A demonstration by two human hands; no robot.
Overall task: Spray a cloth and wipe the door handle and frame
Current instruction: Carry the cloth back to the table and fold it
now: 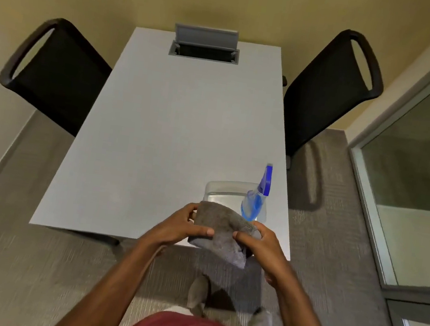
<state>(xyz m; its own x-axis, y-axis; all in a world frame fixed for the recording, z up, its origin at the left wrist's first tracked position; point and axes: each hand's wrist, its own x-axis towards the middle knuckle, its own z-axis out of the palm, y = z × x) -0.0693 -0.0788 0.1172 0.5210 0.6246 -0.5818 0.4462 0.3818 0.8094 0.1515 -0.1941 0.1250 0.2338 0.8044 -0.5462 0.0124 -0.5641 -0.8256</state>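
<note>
A grey cloth (222,231) is held up over the near right edge of the white table (176,118). My left hand (181,228) grips its left side with the thumb laid across the front. My right hand (260,242) grips its right side, thumb on top. Just behind the cloth stands a spray bottle (257,196) with blue liquid and a blue trigger head, inside a clear plastic container (222,190) at the table's near right corner. Neither hand touches the bottle. A glass door or panel with a grey metal frame (368,201) runs along the right side; no handle shows.
Two black chairs flank the table, one at the left (55,71) and one at the right (329,90). A grey cable box (205,44) with its lid raised sits at the table's far end. Grey carpet (28,261) covers the floor around my feet.
</note>
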